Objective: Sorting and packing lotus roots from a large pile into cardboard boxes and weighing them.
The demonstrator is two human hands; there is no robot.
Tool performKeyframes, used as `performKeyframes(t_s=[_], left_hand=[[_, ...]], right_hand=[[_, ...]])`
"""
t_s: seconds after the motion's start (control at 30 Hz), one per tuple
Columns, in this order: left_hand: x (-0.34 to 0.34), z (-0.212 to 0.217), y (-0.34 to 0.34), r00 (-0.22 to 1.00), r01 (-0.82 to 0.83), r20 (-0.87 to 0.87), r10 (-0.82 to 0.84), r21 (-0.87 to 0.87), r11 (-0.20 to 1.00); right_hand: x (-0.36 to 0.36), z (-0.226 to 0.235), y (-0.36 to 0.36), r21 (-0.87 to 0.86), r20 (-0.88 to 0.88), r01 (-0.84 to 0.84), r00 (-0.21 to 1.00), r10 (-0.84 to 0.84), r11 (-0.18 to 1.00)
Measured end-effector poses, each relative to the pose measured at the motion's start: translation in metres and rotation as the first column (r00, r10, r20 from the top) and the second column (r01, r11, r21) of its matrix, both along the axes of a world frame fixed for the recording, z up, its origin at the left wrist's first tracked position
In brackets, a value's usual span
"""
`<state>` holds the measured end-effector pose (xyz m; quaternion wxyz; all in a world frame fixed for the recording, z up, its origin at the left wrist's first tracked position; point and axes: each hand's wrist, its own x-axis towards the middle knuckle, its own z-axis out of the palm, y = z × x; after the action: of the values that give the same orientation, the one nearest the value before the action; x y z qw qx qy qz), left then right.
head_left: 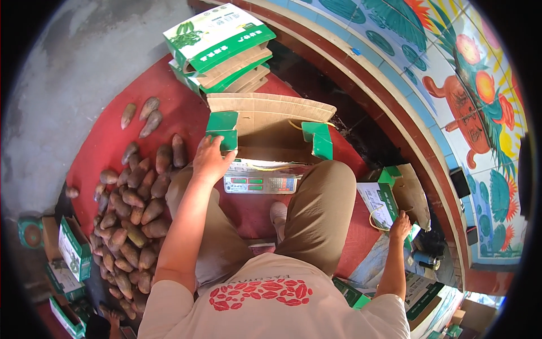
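Note:
An open cardboard box (pixel 268 138) with green corner flaps stands in front of my knees, its lid raised at the back. It rests on a grey digital scale (pixel 259 185) with green displays. My left hand (pixel 213 161) is closed on the box's left front corner, fingers over the green flap. Out to the right, my right hand (pixel 400 226) grips the edge of a second open box (pixel 379 202), white and green with a cord handle. Its fingertips are partly hidden. The inside floor of the front box is out of sight.
Brown elongated tubers (pixel 132 198) lie heaped on the red mat (pixel 96 152) at left. Flattened boxes (pixel 220 42) are stacked beyond the front box. More boxes (pixel 73 248) stand at lower left, near part of another person (pixel 110 319). A tiled mural wall (pixel 463 113) curves along the right.

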<state>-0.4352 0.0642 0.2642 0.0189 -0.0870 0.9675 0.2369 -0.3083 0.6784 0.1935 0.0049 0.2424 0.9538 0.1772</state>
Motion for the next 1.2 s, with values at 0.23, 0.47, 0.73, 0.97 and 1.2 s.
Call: performKeyframes(t_s=[0.23,0.47,0.73,0.97,1.2], left_hand=[[0.002,-0.002,0.002,0.999,-0.048,0.013,0.049,-0.066,0.997],[-0.007,-0.010,-0.005,1.000,-0.003,0.013,0.003,0.012,1.000],[-0.005,0.007,0.005,0.998,-0.027,0.062,0.024,0.044,0.999],[-0.005,0.007,0.001,0.997,-0.012,0.073,0.007,0.068,0.998],[-0.002,0.011,-0.005,0.998,-0.007,0.067,-0.004,0.172,0.985]], right_hand=[[-0.074,0.061,-0.079,-0.122,-0.372,-0.382,0.873,0.315,0.916],[-0.130,0.140,-0.205,-0.414,-0.534,-0.683,0.718,0.446,0.602],[-0.146,0.151,-0.296,-0.407,-0.218,-0.705,0.692,0.688,0.580],[-0.179,0.136,-0.332,-0.361,0.080,-0.532,0.801,0.593,0.766],[-0.199,0.106,-0.325,-0.467,0.135,-0.438,0.823,0.552,0.768]])
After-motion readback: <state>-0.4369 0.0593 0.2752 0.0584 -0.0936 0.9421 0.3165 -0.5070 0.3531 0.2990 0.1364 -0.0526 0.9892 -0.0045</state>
